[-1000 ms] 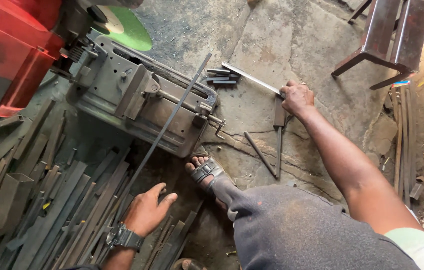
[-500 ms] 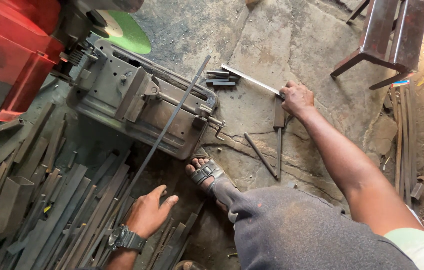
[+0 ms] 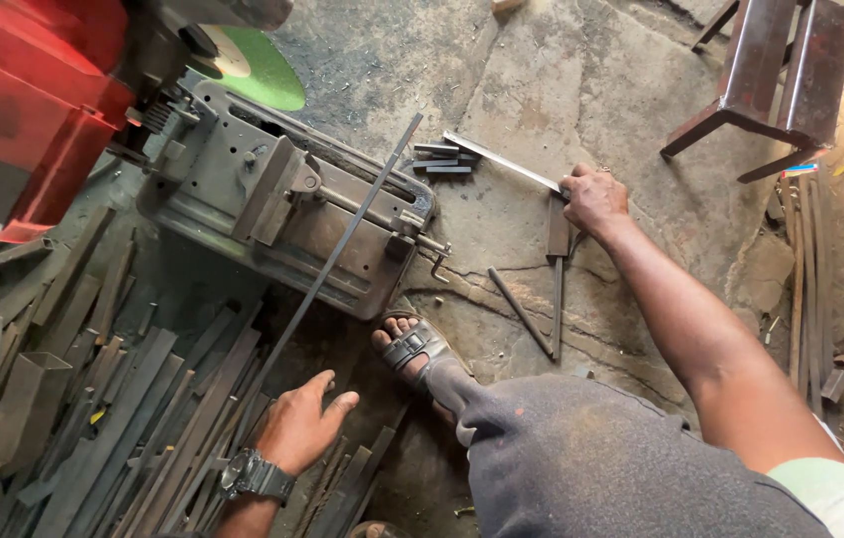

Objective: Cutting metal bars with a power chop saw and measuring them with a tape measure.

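Steel cut pieces (image 3: 447,159) already lay stacked; my right hand (image 3: 593,197) gripped a flat strip (image 3: 502,161), my open left hand (image 3: 300,428) reached the long bar (image 3: 327,279), uncut.

A red chop saw (image 3: 23,110) with a green cutting disc (image 3: 263,75) is sitting on the cracked concrete floor (image 3: 581,70). Right of the saw, a dark metal stool (image 3: 781,80) is standing; farther right, thin rods (image 3: 809,269) are lying.
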